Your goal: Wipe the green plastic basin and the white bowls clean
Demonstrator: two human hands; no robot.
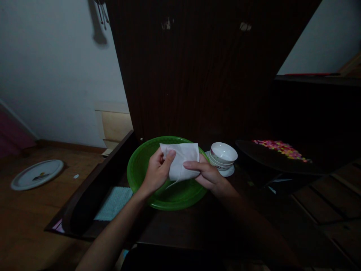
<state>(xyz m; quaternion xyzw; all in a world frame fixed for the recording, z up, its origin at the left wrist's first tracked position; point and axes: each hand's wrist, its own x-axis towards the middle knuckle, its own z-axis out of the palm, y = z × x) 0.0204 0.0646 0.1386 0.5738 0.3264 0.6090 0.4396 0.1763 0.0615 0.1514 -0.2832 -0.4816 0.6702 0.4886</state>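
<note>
Both hands grip a white cloth (184, 150) above a green plastic basin (169, 205). My left hand (158, 169) is closed on the cloth's left side, its thumb lying on top. From the right, my right hand (208, 171) pinches the other side, with the thumb over the front and the fingers behind. A loose corner of the cloth hangs down toward the basin. To the right of the basin stands a small stack of white bowls (224, 153) on a white plate (228, 172). The cloth and hands hide part of the basin's inside.
A pale blue-green towel (114, 203) lies left of the basin on the dark wooden surface (175, 233). Behind rises a tall dark wooden panel (191, 75). A white oval object (21, 181) rests on the floor at far left. Colourful small pieces (284, 149) show on the right.
</note>
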